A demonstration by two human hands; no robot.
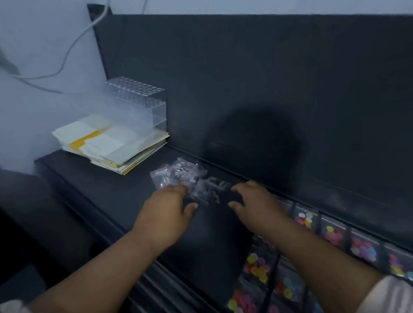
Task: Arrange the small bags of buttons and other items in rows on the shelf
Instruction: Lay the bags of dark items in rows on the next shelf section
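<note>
A loose heap of small clear bags point(181, 174) with pale purple and dark bits lies on the black shelf point(98, 190), near its back wall. My left hand point(167, 209) reaches to the heap's near edge, fingertips on a bag; whether it pinches the bag is blurred. My right hand point(251, 199) hovers just right of the heap with fingers curled downward, touching or nearly touching a dark-filled bag point(212, 188). Rows of clear bags of coloured buttons point(257, 269) lie at the lower right, and more of these button bags point(363, 247) run along the back wall.
A stack of white and yellow papers point(109, 144) sits at the shelf's back left, under a clear acrylic box point(142, 97). A tall black back panel point(269, 88) rises behind. White cables point(71, 48) hang on the wall at left.
</note>
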